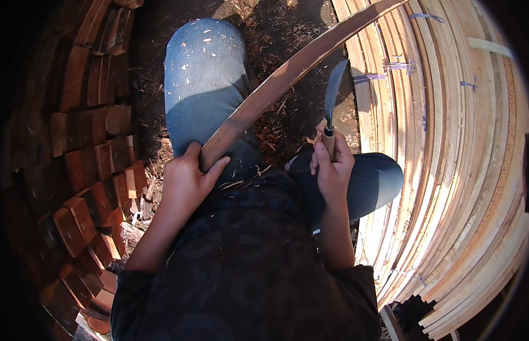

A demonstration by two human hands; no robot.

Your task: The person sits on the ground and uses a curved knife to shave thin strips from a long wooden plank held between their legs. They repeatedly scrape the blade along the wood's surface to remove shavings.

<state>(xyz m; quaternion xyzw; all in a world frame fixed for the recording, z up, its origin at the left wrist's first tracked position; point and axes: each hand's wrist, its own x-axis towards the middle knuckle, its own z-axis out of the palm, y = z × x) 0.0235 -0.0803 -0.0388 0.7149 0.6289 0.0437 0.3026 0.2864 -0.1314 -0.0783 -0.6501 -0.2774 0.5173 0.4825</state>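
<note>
A long reddish-brown wooden plank (276, 95) runs from my lap up to the far right, across my raised left knee. My left hand (188, 175) is closed around its near end, the thumb along one edge. In my right hand (335, 169) is a curved knife (334, 94), gripped by its pale wooden handle (329, 142) with the blade pointing up and away from me. The blade stands apart from the plank, to the right of it.
Stacked reddish timber (82, 165) rises close on my left. Long pale wooden strips (440, 148), bundled with purplish ties (398, 66), lie to my right. Shavings (281, 122) litter the dark ground and my jeans (205, 74).
</note>
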